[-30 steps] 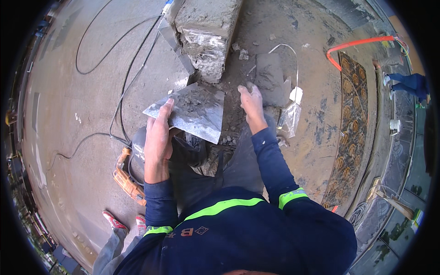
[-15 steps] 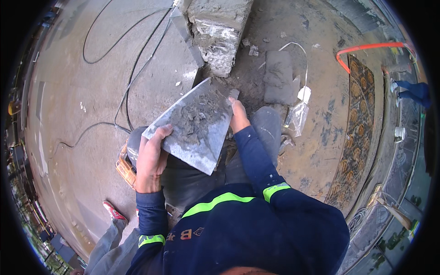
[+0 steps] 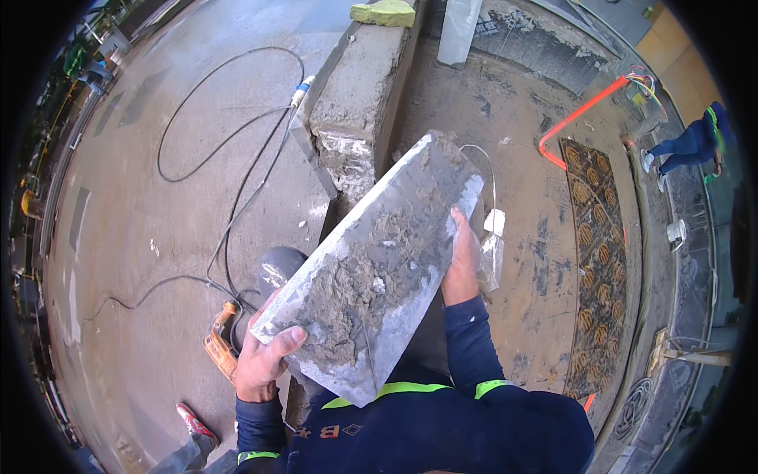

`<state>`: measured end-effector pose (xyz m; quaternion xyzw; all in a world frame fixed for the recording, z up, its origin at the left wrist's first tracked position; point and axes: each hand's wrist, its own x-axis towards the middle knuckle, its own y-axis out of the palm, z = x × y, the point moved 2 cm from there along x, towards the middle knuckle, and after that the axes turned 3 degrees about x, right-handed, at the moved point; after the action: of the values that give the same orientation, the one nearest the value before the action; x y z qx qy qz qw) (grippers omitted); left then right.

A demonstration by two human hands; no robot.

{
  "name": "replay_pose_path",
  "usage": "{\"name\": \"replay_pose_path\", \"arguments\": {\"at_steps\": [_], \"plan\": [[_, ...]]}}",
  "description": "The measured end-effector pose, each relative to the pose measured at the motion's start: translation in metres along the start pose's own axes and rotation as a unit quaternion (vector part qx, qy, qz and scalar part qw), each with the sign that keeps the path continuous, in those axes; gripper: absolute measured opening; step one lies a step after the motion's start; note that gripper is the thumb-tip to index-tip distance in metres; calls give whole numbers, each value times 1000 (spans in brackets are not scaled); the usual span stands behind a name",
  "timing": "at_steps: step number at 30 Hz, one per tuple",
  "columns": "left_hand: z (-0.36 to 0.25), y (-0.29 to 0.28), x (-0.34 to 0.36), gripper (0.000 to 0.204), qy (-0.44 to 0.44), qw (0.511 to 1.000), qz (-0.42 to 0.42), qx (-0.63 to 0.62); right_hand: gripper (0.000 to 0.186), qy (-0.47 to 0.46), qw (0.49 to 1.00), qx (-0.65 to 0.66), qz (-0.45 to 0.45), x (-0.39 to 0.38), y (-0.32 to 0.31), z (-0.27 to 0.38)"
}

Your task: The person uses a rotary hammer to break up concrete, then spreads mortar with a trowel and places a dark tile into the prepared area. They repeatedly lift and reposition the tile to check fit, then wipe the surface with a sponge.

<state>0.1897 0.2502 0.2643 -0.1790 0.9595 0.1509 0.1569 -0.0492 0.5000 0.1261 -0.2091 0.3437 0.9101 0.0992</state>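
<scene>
A grey stone slab (image 3: 430, 304) is held up in front of my body, tilted, its far end toward the low wall. Rough wet mortar (image 3: 347, 296) is smeared over its upper face. My left hand (image 3: 264, 359) grips the near left corner, thumb on top and the other fingers mostly hidden beneath. On the far right edge, my right hand (image 3: 461, 257) clasps the slab, with its fingers partly hidden underneath.
Ahead stands a low mortar-covered wall (image 3: 359, 95) with a yellow-green lump (image 3: 383, 13) on top. An orange power tool (image 3: 221, 340) and black cable (image 3: 227, 229) lie left. Rightward are an orange pipe (image 3: 580, 117), a patterned strip (image 3: 596, 276) and another person (image 3: 691, 142).
The slab has come up closer to me, still in both hands, and looks larger. The view has shifted so more of the low wall and ground ahead shows.
</scene>
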Motion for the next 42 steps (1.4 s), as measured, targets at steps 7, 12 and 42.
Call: {"name": "replay_pose_path", "arguments": {"at_steps": [7, 12, 42], "plan": [[13, -6, 49, 82, 92, 994, 32, 38, 47, -113, 984, -61, 121, 73, 88, 56], [9, 8, 104, 68, 125, 990, 35, -58, 42, -150, 965, -127, 175, 143, 154, 67], [-4, 86, 220, 61, -161, 853, -85, -489, 102, -496, 423, -741, 161, 381, 450, 102]]}}
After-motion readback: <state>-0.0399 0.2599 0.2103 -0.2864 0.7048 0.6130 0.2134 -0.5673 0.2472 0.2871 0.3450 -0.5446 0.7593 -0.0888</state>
